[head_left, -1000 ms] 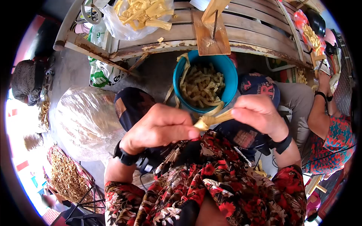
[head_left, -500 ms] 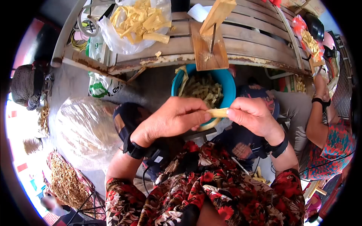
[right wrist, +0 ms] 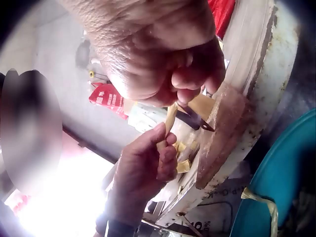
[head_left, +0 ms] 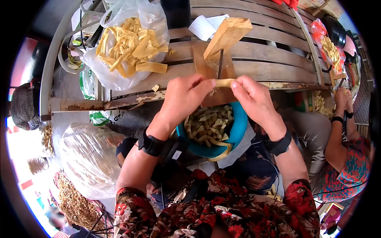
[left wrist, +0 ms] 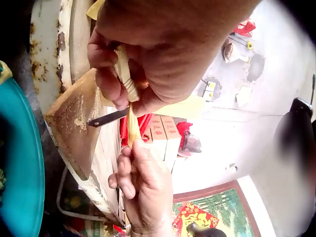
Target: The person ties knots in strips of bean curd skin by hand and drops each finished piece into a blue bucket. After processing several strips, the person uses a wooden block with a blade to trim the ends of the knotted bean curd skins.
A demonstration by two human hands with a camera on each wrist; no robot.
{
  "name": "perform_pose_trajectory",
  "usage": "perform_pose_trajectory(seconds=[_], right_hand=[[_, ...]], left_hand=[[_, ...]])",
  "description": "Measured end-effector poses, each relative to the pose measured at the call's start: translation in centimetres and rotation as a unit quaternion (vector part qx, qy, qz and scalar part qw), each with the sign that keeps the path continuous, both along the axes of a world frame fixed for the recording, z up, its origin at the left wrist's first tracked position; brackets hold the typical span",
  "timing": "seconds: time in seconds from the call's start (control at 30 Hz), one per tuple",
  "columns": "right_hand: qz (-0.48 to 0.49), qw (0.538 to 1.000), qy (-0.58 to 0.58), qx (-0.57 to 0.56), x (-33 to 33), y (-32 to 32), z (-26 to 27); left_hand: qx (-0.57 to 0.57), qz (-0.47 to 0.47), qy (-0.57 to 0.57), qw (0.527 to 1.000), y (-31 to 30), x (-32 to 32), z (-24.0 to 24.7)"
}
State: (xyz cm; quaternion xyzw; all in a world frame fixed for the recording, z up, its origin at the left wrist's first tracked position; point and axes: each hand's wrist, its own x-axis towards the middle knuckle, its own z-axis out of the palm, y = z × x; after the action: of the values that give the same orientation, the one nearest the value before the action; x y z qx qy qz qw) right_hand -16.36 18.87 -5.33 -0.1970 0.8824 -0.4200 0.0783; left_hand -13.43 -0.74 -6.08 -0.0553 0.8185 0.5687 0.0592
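Both hands are raised in front of the wooden stand, stretching a yellow, pliable strip (head_left: 225, 83) between them. My left hand (head_left: 182, 97) pinches one end with thumb and fingers; in the left wrist view a rolled, creased part (left wrist: 126, 74) of it shows inside that hand. The other end is pinched by my right hand (head_left: 254, 99). Upright on the stand's board (head_left: 206, 69) is a narrow dark blade (head_left: 220, 65), just beyond the strip; it overlaps the fingers' gap in the left wrist view. Below the hands, a blue bucket (head_left: 241, 133) holds many pale yellow pieces.
On the slatted bench (head_left: 270, 55), a plastic bag (head_left: 89, 59) carries a heap of yellow strips (head_left: 135, 47). White paper (head_left: 201, 27) lies behind the stand. A large clear plastic bag (head_left: 89, 158) stands at the left. Another person (head_left: 343, 152) sits at the right.
Both hands have moved forward and up from over the bucket to the blade. The strip, bunched like a knot a second ago, is now drawn out straight between them.
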Motion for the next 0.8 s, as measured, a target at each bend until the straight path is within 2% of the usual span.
perform_pose_trajectory(seconds=[0.07, 0.17, 0.2, 0.27, 0.37, 0.4, 0.47, 0.5, 0.53, 0.67, 0.77, 0.8], right_hand=[[-0.023, 0.999, 0.033, -0.014, -0.9, -0.5, -0.9], [-0.04, 0.986, 0.085, 0.137, -1.5, -1.1, -3.2], [-0.051, 0.984, 0.055, 0.16, -1.8, -0.9, -2.9], [-0.033, 0.997, -0.051, 0.05, -1.6, 0.2, -1.8], [0.0, 0.975, -0.211, -0.07, -0.4, 0.5, -0.2], [0.019, 0.963, -0.253, -0.096, -0.2, 0.3, 0.4], [0.04, 0.943, -0.303, -0.134, -0.1, 0.0, 0.7], [0.033, 0.944, -0.295, -0.14, 0.1, -0.1, 0.8], [0.025, 0.946, -0.289, -0.146, 0.2, -0.2, 0.9], [0.003, 0.972, -0.209, -0.111, 0.0, -0.2, -0.5], [-0.026, 0.994, -0.036, -0.104, -0.2, -1.1, -2.4], [-0.04, 0.993, -0.036, -0.105, -0.3, -1.2, -2.6]], left_hand=[[-0.071, 0.023, 0.08, 0.994, 0.4, -1.1, -1.0], [-0.213, 0.059, 0.13, 0.967, 0.8, -1.9, -3.6], [-0.189, 0.051, 0.097, 0.976, 0.5, -1.7, -3.3], [-0.141, 0.035, 0.029, 0.989, -0.7, -0.3, -1.8], [-0.032, -0.069, 0.017, 0.997, -0.6, 1.4, 1.7], [-0.048, -0.042, 0.048, 0.997, -0.1, 1.4, 2.0], [0.082, -0.013, 0.009, 0.996, 0.7, 1.0, 1.4], [0.149, 0.0, -0.011, 0.989, 0.9, 0.7, 1.1], [0.141, -0.006, -0.062, 0.988, 0.8, 0.4, 1.4], [0.149, 0.047, -0.035, 0.987, 1.6, 0.2, -0.1], [0.131, 0.091, 0.002, 0.987, 2.3, -0.5, -0.8], [0.127, 0.101, 0.003, 0.987, 2.4, -0.8, -0.9]])
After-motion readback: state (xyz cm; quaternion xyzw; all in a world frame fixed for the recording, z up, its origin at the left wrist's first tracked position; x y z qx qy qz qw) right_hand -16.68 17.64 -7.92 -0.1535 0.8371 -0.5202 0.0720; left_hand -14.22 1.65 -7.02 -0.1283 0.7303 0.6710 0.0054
